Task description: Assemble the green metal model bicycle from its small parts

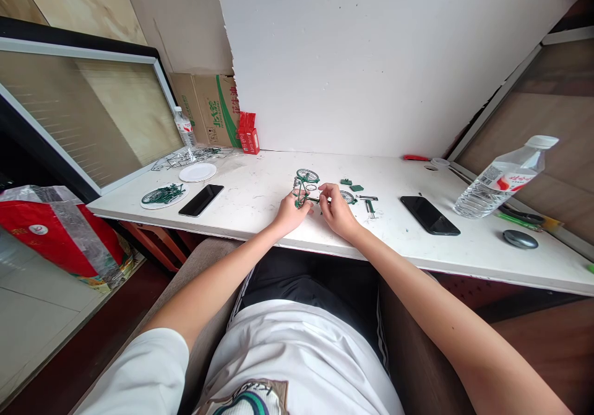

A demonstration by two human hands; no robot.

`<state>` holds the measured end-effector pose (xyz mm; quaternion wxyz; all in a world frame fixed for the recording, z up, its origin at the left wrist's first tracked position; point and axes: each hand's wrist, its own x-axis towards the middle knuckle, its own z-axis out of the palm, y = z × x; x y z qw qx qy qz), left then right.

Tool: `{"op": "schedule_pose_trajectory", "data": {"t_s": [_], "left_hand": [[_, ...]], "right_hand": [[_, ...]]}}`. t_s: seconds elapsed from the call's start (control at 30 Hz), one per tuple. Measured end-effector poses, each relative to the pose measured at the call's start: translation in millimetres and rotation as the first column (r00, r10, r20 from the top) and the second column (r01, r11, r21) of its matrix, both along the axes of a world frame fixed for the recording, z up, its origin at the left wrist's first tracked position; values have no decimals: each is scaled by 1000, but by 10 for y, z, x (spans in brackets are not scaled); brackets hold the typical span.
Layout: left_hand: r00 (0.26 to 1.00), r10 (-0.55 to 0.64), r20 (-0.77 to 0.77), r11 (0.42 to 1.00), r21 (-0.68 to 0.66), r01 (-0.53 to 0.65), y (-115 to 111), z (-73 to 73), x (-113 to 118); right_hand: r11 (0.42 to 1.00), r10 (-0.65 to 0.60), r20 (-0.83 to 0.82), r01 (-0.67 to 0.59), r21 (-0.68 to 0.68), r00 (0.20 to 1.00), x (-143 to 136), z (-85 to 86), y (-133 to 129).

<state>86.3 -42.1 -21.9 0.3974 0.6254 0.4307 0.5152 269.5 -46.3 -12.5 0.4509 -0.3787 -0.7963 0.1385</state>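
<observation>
Both of my hands are close together over the front of the white table. My left hand (289,213) is closed on a small green model bicycle frame (301,191), which has a spoked wheel (307,175) at its far end. My right hand (338,212) is at the frame's right end, its fingers bent together; what lies between the fingertips is too small to make out. Just beyond my right hand lies another spoked wheel (347,197). Small green blocks (356,188) and thin green parts (370,207) lie to the right.
On the left stand a plate of green parts (165,196), a white plate (197,172) and a phone (201,200). To the right are a black phone (430,215), a water bottle (503,180) and a mouse (520,239). A white board (371,68) rises behind the table.
</observation>
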Motion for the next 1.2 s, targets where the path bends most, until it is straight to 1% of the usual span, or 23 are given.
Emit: {"op": "schedule_pose_trajectory", "data": {"t_s": [0.2,0.37,0.57,0.73,0.93,1.2], "left_hand": [[1000,-1,11,1000,8,1,11,-8,0],[1000,4,26,1000,15,-4,30,-30,-6],[999,3,41,1000,-23,-2,2,3,-7],[998,18,54,1000,-25,-17,0,6,-3],[999,16,49,1000,-21,-15,18,-16,-7],[999,15,35,1000,-18,-14,-1,2,0]], "right_hand": [[1000,4,13,-4,31,1000,-1,8,-6],[998,30,25,-32,50,999,-1,5,-4],[993,55,73,-62,97,996,1,-33,18],[989,55,119,-70,127,991,7,-45,31],[990,60,134,-76,118,989,11,-25,24],[988,106,120,-118,100,987,17,-50,55]]}}
